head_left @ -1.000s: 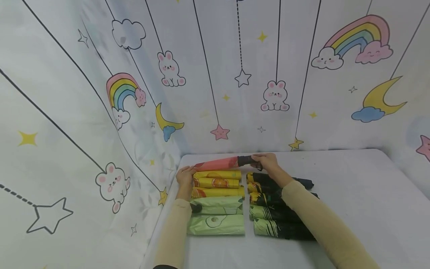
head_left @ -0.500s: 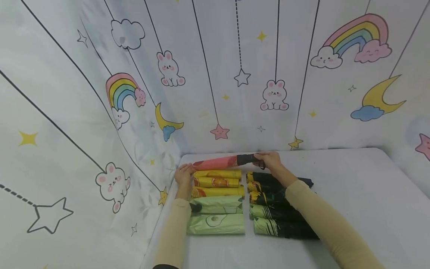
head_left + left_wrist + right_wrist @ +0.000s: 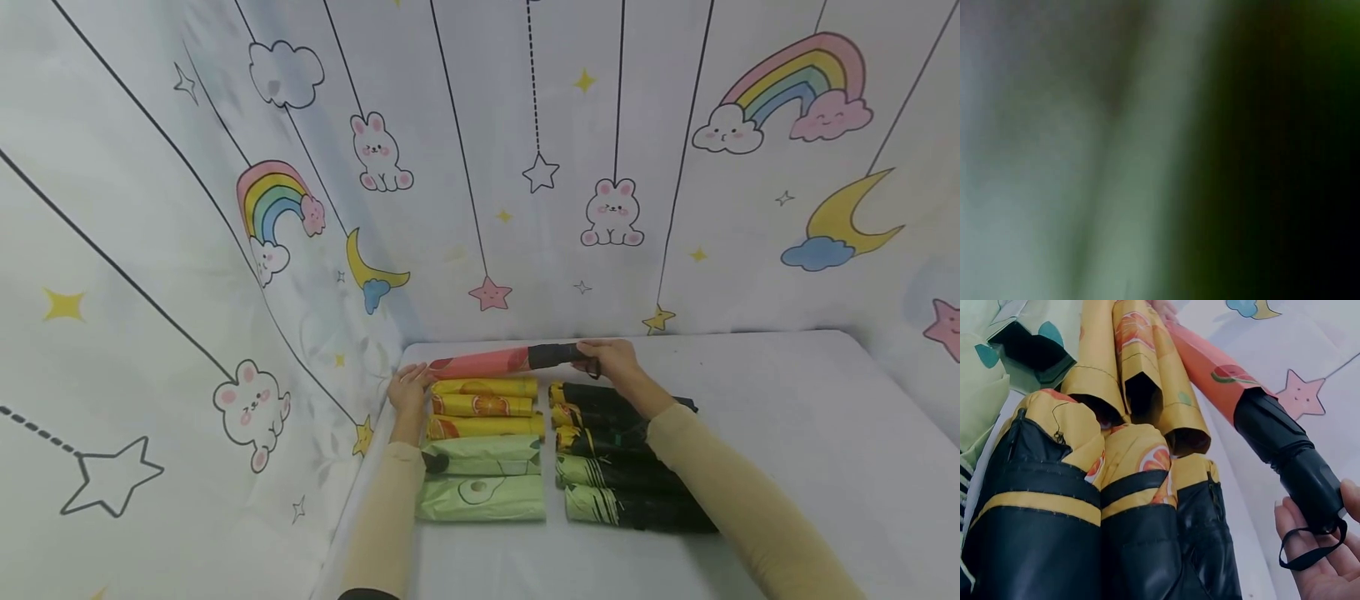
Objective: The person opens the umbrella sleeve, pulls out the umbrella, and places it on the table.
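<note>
Past the far row of bundles, a folded umbrella (image 3: 557,355) slants out of a coral-red sleeve (image 3: 480,364) with a watermelon print. My left hand (image 3: 409,387) holds the closed left end of this sleeve. At the other end my right hand (image 3: 613,362) grips the umbrella's black handle (image 3: 1313,487), its fingers around the butt. A black wrist strap (image 3: 1297,550) loops down beside the fingers in the right wrist view. Part of the umbrella's black body shows between handle and sleeve mouth; the remainder is hidden inside. The left wrist view is a blur.
Below lie yellow orange-print sleeves (image 3: 483,407) and light green avocado-print sleeves (image 3: 480,500), their mouths facing right. Across a narrow gap are several folded black umbrellas with yellow (image 3: 573,440) or green ends (image 3: 592,507). A printed cloth wall (image 3: 525,250) stands behind the white table (image 3: 787,417).
My right hand has moved to the right with the handle, and more of the umbrella's black length shows outside the coral-red sleeve. My left hand has shifted slightly left.
</note>
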